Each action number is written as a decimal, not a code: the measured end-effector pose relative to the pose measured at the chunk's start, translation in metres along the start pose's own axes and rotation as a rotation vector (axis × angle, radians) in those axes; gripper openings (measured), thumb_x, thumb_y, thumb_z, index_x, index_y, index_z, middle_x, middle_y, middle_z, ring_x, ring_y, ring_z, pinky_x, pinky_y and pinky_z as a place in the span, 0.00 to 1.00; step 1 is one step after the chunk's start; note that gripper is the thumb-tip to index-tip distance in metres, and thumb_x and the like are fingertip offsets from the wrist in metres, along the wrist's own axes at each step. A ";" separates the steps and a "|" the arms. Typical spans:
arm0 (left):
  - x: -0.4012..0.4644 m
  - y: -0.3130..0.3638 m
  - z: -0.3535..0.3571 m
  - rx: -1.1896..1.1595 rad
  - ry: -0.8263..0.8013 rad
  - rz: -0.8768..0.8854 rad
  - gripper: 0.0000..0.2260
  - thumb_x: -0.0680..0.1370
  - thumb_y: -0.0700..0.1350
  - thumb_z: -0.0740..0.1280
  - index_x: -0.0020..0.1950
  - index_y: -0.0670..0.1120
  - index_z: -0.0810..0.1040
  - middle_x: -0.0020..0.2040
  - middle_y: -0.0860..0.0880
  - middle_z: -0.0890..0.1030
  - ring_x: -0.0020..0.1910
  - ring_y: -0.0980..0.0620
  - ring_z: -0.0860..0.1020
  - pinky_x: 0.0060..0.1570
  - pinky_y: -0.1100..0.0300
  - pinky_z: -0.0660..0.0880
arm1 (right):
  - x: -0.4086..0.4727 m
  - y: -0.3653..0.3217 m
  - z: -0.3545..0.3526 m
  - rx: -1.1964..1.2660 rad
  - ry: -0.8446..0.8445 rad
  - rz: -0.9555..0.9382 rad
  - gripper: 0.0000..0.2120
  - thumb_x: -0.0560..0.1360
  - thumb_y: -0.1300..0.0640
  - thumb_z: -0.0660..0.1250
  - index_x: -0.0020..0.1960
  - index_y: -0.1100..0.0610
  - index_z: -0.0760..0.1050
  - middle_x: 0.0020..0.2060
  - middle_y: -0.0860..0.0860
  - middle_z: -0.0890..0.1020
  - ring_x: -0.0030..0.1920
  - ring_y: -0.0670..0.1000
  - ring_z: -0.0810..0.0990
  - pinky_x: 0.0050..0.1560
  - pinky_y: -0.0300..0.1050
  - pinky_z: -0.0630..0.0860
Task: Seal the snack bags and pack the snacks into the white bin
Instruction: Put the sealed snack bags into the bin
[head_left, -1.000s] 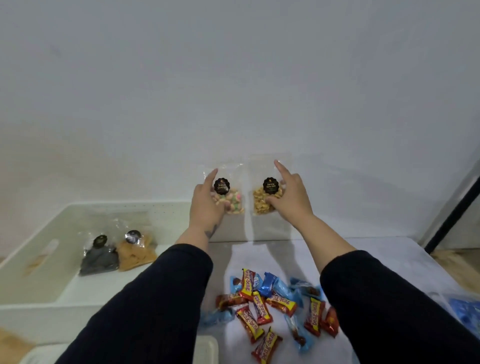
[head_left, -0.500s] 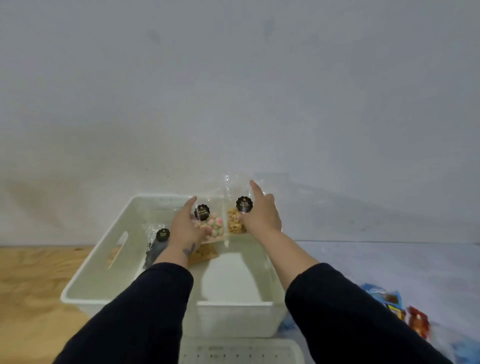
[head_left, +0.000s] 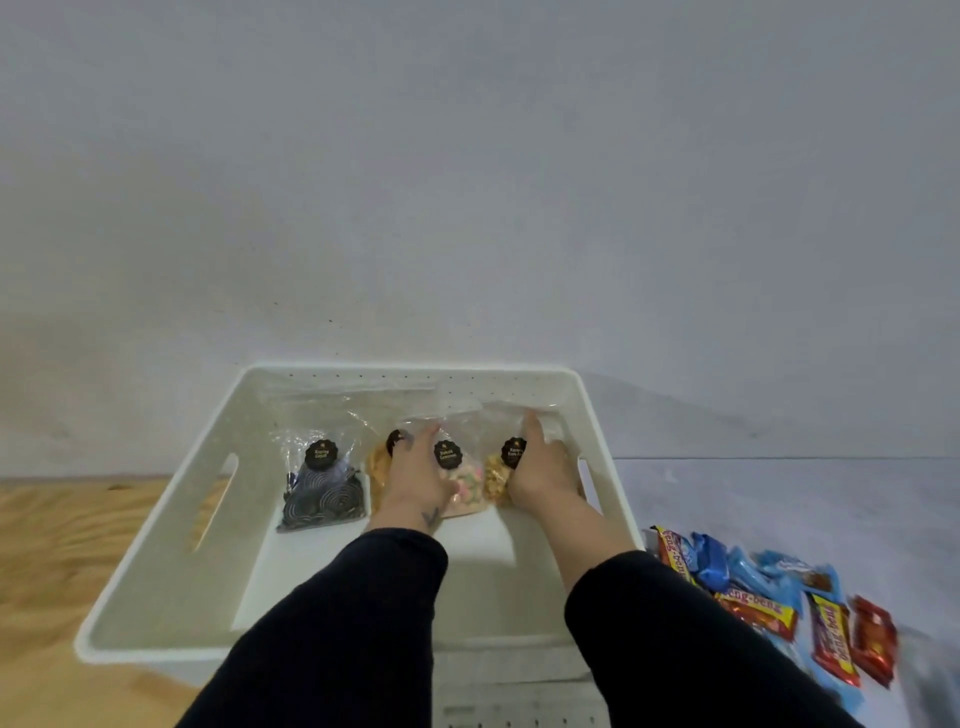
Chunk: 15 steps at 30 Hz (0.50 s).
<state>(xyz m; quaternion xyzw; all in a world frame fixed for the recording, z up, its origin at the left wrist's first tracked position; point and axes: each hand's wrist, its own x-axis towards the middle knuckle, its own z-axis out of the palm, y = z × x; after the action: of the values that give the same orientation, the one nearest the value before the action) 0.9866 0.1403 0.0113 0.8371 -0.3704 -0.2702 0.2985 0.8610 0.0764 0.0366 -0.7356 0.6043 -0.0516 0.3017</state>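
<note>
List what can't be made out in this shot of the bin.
- Orange snack bag, head view: mostly hidden behind the left hand.
- Nut bag: right hand covers its right side.
- Round label text: too small to read.
- Wrapped bars: blurred, partly behind the right sleeve.
- Whether either hand grips its bag: unclear.

Person, two arms seen from the head view, reaching over the near rim of the white bin (head_left: 156, 525).
Sleeves: long, black, plain, soft matte fabric, close-fitting, no cuffs, buttons or print visible; both end short of the wrist.
Left hand (head_left: 413, 475): bare, no rings; small dark tattoo on the wrist just past the sleeve end.
Right hand (head_left: 540, 475): bare, no jewellery or watch.
</note>
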 end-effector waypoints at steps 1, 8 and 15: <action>0.000 0.000 -0.002 0.020 -0.006 0.000 0.40 0.71 0.37 0.73 0.76 0.53 0.57 0.74 0.43 0.63 0.72 0.43 0.64 0.71 0.50 0.61 | 0.000 0.000 0.000 -0.013 -0.006 -0.001 0.41 0.74 0.68 0.58 0.76 0.42 0.41 0.73 0.61 0.60 0.69 0.62 0.67 0.64 0.56 0.71; -0.006 0.008 -0.020 0.092 -0.051 -0.021 0.37 0.70 0.41 0.74 0.75 0.52 0.60 0.69 0.41 0.71 0.66 0.41 0.71 0.67 0.50 0.68 | -0.006 -0.007 -0.019 -0.007 -0.067 -0.046 0.32 0.75 0.67 0.55 0.76 0.54 0.51 0.64 0.60 0.73 0.49 0.55 0.73 0.41 0.40 0.70; -0.023 0.041 -0.050 0.250 0.063 -0.011 0.27 0.72 0.37 0.70 0.70 0.48 0.69 0.68 0.41 0.68 0.65 0.40 0.71 0.64 0.49 0.72 | -0.036 -0.018 -0.060 -0.065 -0.062 -0.172 0.27 0.75 0.67 0.59 0.73 0.58 0.62 0.70 0.55 0.70 0.68 0.55 0.70 0.60 0.40 0.69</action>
<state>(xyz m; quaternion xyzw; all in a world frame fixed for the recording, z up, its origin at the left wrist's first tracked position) 0.9882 0.1507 0.0793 0.8779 -0.3871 -0.1971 0.2016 0.8401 0.0877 0.1049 -0.7953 0.5309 -0.0350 0.2906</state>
